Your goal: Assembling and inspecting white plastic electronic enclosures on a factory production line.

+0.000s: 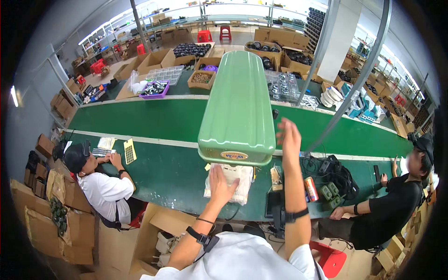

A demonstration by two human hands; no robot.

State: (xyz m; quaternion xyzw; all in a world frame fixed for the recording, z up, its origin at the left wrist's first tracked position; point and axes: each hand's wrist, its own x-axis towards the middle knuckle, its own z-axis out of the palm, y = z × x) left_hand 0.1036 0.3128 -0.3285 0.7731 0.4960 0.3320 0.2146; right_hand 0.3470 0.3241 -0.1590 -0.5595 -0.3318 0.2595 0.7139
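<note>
A long, glossy green case with a ridged top (238,107) stands before me, reaching from the workbench's near side across the belt. It has a small oval badge on its near end. Just below that end, my left hand (221,185) lies flat with fingers stretched, over a whitish folded packet or cloth (242,189). My right hand (290,135) is raised beside the case's right side, fingers apart and slightly bent, holding nothing I can see. A small dark knob (275,113) sticks out from the case near it. What supports the case underneath is hidden.
Right of me lie an orange-red can (311,189), green blocky parts (331,195) and black cables (343,175). Co-workers sit at left (107,191) and right (392,210). Beyond the green belt (149,114) stand a purple basket (154,88) and cartons of parts (201,79). A metal post (357,86) rises at right.
</note>
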